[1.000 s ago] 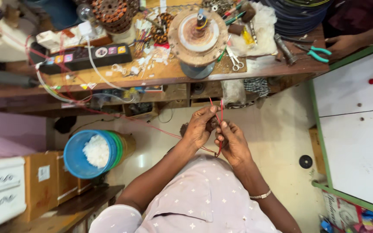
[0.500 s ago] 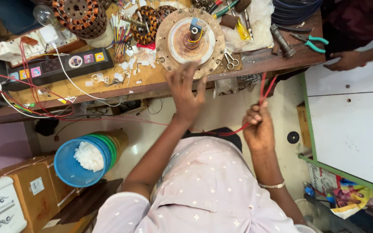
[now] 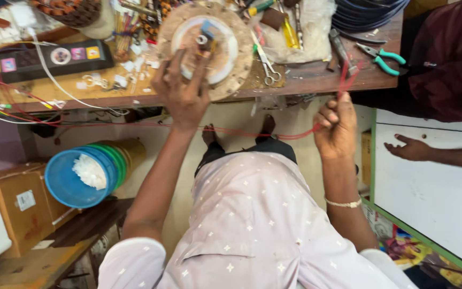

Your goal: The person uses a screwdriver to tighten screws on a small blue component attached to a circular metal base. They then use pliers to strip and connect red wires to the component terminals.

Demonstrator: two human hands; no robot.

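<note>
Blue, one bucket (image 3: 73, 179) sits at lower left. At upper centre the left hand (image 3: 184, 91) grips the one round wooden winding disc (image 3: 209, 45) on the bench (image 3: 316, 80). One thin red wire (image 3: 274, 135) runs rightward into the right hand (image 3: 337, 127), pinched closed. One pair of green-handled pliers (image 3: 383, 56) lies at upper right.

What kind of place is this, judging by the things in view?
Probably a small electrical repair workshop: a wooden bench crowded with pliers and scissors, a round winding jig under the left hand, and red wire in the right hand.
</note>
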